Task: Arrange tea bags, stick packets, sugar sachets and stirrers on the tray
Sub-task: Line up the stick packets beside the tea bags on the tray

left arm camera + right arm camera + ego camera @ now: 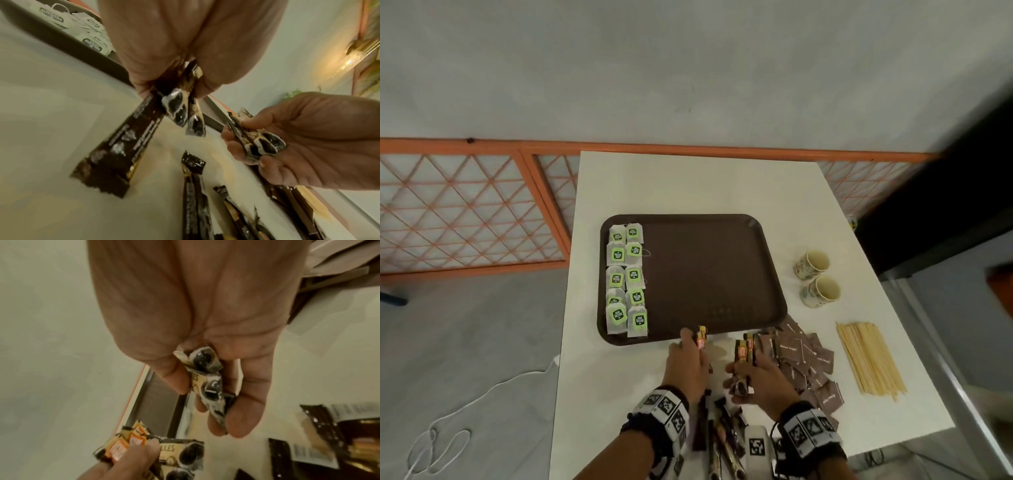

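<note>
A brown tray [705, 267] lies in the middle of the white table [688, 185]. Tea bags [626, 277] with green tags fill two columns along its left side. My left hand [690, 346] grips a few dark stick packets [179, 104] just in front of the tray's near rim. Beside it, my right hand [743, 373] holds another small bunch of stick packets [209, 382] between thumb and fingers. More stick packets [719, 431] lie loose at the table's near edge. Brown sugar sachets [804, 359] are heaped to the right of my hands, and wooden stirrers [869, 356] lie further right.
Two paper cups [818, 277] lie on their sides to the right of the tray. An orange lattice railing [465, 205] runs behind and left of the table. A white cord [482, 394] trails on the floor at the left.
</note>
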The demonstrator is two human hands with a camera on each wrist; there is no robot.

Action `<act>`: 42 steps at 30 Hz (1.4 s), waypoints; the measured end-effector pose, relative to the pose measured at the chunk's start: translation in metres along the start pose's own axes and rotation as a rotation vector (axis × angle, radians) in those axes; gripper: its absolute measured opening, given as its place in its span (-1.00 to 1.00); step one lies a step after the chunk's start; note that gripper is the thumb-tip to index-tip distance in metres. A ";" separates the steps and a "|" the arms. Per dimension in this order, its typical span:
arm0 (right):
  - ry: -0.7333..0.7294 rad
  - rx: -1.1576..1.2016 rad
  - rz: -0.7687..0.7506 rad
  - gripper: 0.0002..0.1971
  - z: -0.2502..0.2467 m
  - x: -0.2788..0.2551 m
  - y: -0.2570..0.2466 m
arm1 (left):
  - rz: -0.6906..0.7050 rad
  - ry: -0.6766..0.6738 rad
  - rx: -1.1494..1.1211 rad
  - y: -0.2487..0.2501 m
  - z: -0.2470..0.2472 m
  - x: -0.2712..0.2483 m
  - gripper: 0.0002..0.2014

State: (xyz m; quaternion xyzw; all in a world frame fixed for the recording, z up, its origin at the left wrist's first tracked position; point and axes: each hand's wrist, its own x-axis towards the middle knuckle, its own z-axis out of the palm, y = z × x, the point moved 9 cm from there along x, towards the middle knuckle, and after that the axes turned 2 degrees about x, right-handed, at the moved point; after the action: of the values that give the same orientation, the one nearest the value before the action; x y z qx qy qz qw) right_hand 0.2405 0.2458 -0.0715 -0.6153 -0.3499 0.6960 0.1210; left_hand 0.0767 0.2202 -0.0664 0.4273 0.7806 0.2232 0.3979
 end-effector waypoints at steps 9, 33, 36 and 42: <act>-0.027 0.012 -0.035 -0.76 0.010 -0.016 -0.022 | 0.052 -0.005 -0.371 0.010 -0.020 -0.001 -0.89; -0.218 -0.601 -0.549 -0.79 0.129 -0.009 -0.111 | -0.334 0.142 -1.531 -0.017 -0.067 -0.005 -0.82; -0.263 -0.376 -0.452 -0.81 0.120 -0.011 -0.122 | -0.311 0.125 -1.586 -0.020 -0.072 0.001 -0.80; -0.402 -0.410 -0.333 -0.85 0.109 -0.001 -0.142 | -0.227 -0.063 -1.317 -0.016 -0.095 0.012 -0.67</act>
State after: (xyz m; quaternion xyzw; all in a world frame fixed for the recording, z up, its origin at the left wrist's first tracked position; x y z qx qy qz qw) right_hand 0.1012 0.3111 0.0195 -0.4116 -0.5953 0.6891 0.0353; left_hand -0.0118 0.2209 -0.0266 0.0165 0.5093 0.5972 0.6194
